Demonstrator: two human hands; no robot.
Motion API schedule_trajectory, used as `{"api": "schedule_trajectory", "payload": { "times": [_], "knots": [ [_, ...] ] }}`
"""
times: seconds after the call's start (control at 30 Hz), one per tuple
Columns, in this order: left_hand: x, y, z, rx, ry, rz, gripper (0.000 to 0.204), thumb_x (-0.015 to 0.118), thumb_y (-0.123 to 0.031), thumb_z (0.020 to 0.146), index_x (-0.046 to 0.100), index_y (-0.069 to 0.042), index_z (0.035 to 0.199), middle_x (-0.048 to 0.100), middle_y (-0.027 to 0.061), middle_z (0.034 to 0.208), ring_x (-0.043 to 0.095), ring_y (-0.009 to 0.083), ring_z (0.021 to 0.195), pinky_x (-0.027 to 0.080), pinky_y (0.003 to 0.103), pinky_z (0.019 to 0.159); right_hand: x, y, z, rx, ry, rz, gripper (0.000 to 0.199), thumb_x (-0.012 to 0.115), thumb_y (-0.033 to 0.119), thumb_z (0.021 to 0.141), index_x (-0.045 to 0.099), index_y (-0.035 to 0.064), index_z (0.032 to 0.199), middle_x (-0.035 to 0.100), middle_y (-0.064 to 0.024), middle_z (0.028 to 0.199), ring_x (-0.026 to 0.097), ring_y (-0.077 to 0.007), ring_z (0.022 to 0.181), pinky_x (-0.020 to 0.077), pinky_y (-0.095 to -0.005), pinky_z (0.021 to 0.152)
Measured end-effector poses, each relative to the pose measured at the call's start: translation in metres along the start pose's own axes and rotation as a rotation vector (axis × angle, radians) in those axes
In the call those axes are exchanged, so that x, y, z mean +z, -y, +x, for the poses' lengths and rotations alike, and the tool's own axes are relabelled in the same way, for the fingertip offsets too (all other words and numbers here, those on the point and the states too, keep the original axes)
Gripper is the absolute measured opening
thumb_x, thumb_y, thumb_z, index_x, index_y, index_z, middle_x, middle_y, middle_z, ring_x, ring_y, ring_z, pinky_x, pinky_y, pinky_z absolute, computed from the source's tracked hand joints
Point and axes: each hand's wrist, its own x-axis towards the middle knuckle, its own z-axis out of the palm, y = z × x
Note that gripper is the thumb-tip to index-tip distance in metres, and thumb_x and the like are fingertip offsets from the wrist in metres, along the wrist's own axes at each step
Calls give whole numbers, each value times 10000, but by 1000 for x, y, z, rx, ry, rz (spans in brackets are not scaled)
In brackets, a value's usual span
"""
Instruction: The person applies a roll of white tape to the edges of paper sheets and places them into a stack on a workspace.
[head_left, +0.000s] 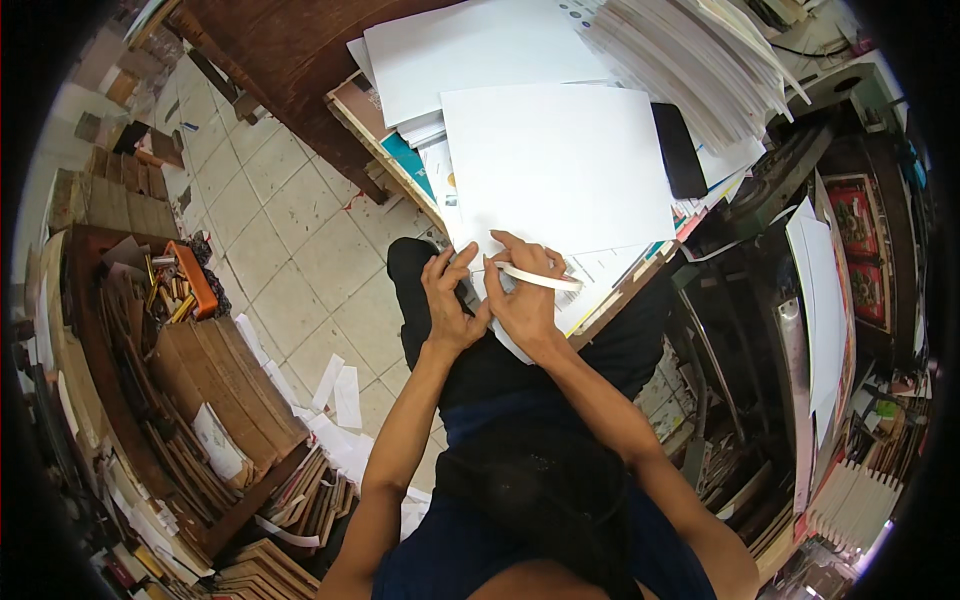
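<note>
A large blank white sheet (560, 170) lies on top of papers on the board in front of me. My left hand (452, 302) is at the sheet's near left corner, fingers bent and apart, the thumb close against the right hand. A slim, curved white strip (545, 278) is held in my right hand (527, 300), between thumb and fingers. That hand's index fingertip reaches to the sheet's near edge. Printed papers (605, 272) show under the sheet, next to my right hand. Whether the strip is plastic, bone or paper, I cannot tell.
A black phone-like slab (679, 150) lies right of the sheet. Behind it rises a thick paper stack (690, 70). At left, an orange tray (192, 280) of small tools sits above brown bundles (225, 395). Dark machinery (735, 330) stands at right; paper offcuts (345, 392) litter the tiles.
</note>
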Motion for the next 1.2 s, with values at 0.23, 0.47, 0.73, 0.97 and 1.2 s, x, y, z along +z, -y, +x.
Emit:
{"api": "schedule_trajectory", "payload": {
  "times": [0.23,0.47,0.73,0.97,1.2],
  "knots": [
    [-4,-12,8,-36,22,71,346,677,-257,887,555,-49,1134,619,161,1371,498,388,1289,298,526,1092,3,-7,-3,-44,-30,-34,373,671,135,894,626,82,1260,688,-12,897,595,-198,979,284,-471,1014],
    [-10,-11,12,-17,33,103,325,704,-233,832,587,-66,1086,636,112,1361,523,381,1263,302,527,1076,-25,-9,0,-47,-102,58,428,705,194,904,602,65,1299,721,-93,1014,630,-244,1055,319,-479,1060],
    [-9,-9,11,13,18,86,321,708,-159,811,567,-52,1079,633,138,1364,536,377,1237,311,505,1070,-131,-73,26,215,-339,292,347,648,169,986,621,-17,1278,749,-129,1069,677,-149,954,511,-317,879],
    [-9,-9,10,5,52,84,279,657,-147,855,563,-37,1094,620,188,1362,499,378,1268,307,487,1101,-134,-125,22,19,-389,-156,305,716,174,919,686,43,1192,736,-92,999,667,-255,937,406,-433,999],
    [-7,-9,8,12,59,91,287,638,-113,879,545,-32,1139,600,194,1385,489,372,1283,303,470,1119,-123,-142,18,-67,-382,-320,296,727,179,903,703,95,1185,715,-62,1031,644,-228,998,330,-481,1082]
  ]
}}
